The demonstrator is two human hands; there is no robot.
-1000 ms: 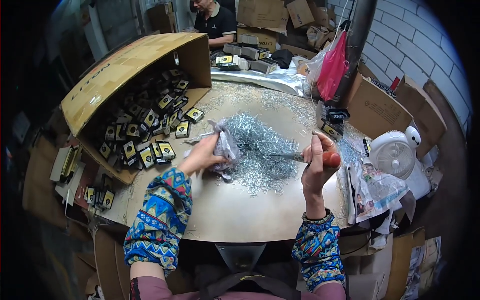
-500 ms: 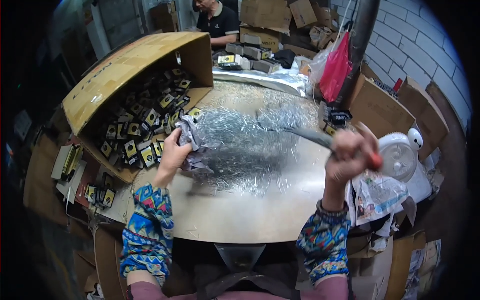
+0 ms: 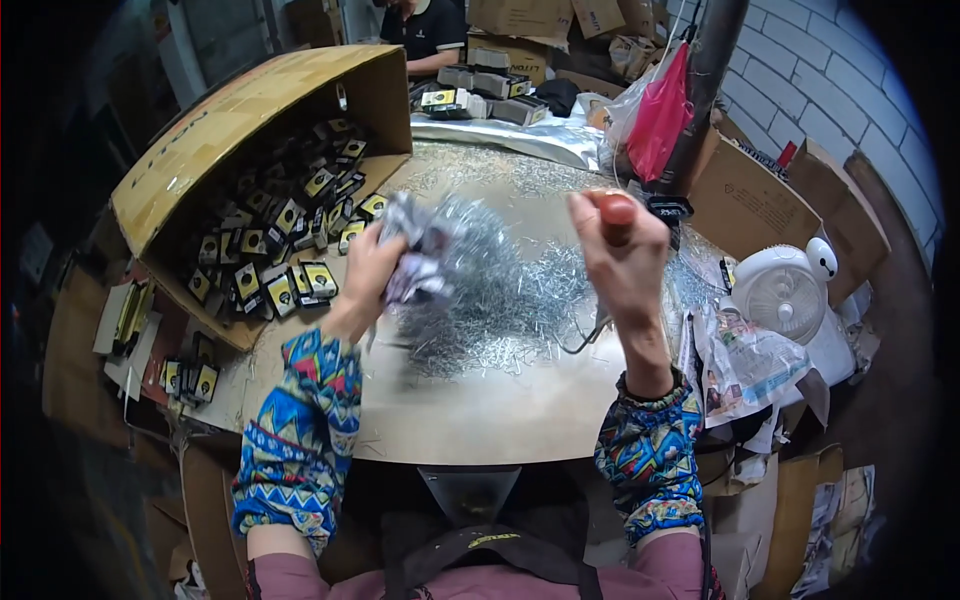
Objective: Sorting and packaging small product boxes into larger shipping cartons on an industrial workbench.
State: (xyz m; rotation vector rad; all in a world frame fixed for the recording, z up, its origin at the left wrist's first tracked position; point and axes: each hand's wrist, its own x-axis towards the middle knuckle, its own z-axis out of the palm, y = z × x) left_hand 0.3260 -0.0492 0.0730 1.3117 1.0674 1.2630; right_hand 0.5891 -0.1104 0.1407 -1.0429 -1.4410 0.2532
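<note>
A loose heap of thin silver metal pins point(image 3: 490, 315) lies across the middle of the pale tabletop. My left hand point(image 3: 372, 268) is closed around crumpled, grey-purple paper point(image 3: 420, 255) at the heap's left side; motion blurs both the paper and the pins beside it. On the right, my right hand point(image 3: 628, 265) is wrapped round the red handle point(image 3: 617, 214) of a tool, whose end points up. A thin dark curved piece point(image 3: 585, 342) shows below that hand, but the hand hides most of the tool.
A large carton point(image 3: 270, 110) on its side at the left spills small black-and-yellow boxes point(image 3: 280, 290). At the right stand a white fan point(image 3: 785, 295) and newspaper point(image 3: 755, 355). A pink bag point(image 3: 660, 115) hangs on a post. A person point(image 3: 432, 40) sits across the table.
My right hand has moved left and up, turning the tool so that its red end faces upward. My left hand and the crumpled paper have shifted right, against the pins.
</note>
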